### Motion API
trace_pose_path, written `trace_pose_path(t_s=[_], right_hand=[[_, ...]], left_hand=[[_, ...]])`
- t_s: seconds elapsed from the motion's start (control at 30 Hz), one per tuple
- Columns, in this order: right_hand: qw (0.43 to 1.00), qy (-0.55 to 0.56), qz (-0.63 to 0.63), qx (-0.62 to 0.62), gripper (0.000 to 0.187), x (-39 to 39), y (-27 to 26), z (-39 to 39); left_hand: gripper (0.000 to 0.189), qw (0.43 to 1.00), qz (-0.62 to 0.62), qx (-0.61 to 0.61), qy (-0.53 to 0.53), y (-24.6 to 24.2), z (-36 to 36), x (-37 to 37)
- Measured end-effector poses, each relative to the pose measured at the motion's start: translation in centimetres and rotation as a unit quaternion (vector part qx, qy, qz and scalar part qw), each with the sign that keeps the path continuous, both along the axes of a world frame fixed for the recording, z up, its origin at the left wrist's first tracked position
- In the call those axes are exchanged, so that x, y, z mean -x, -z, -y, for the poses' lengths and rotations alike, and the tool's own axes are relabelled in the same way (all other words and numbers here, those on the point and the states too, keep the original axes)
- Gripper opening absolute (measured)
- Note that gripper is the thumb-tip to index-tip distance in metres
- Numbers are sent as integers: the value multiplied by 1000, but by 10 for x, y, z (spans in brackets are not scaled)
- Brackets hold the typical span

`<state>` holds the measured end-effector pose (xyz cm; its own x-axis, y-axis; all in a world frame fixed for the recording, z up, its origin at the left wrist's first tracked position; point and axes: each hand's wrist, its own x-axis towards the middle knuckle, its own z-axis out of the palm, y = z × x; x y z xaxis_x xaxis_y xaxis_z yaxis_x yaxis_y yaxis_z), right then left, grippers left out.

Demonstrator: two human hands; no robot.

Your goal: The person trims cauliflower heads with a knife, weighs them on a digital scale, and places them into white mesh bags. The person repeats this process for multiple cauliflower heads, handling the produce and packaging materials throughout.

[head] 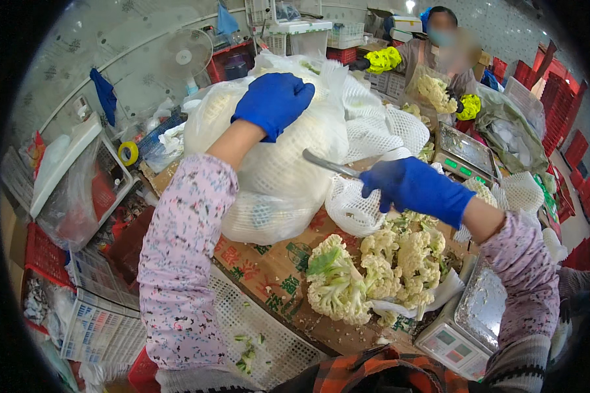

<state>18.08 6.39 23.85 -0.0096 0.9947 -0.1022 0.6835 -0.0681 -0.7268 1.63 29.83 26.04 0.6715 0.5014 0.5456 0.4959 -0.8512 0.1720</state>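
My left hand (277, 104), in a blue glove, is closed on the upper part of a large translucent plastic bag (270, 169). Pale, net-wrapped heads bulge inside the bag. A metal knife (333, 165) with a curved tip is gripped in my gloved right hand (413, 186), its blade pointing left towards the bag. Below that hand, cut cauliflower florets (337, 285) lie piled on a printed cardboard sheet (255, 267). White foam netting (356, 206) rests between the bag and the florets. More foam nets (373, 123) lie behind the knife.
A digital scale (455, 339) stands at the near right, another scale (464, 152) farther back. Across the table a person (435, 69) in dark gloves holds a cauliflower piece (436, 93). A white perforated crate (260, 319) is at the near left. A fan (184, 56) stands behind.
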Motion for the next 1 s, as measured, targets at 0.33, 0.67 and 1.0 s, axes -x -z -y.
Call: trace_pose_path(t_s=[0.33, 0.67, 1.0], right_hand=[[946, 29, 233, -224, 41, 11, 11, -96], [856, 205, 411, -238, 31, -120, -53, -134], [970, 199, -30, -137, 35, -29, 8, -48]], left_hand=[[49, 996, -38, -71, -24, -13, -7, -11], [42, 986, 163, 29, -15, -12, -44, 66], [44, 720, 615, 290, -138, -37, -148, 399]])
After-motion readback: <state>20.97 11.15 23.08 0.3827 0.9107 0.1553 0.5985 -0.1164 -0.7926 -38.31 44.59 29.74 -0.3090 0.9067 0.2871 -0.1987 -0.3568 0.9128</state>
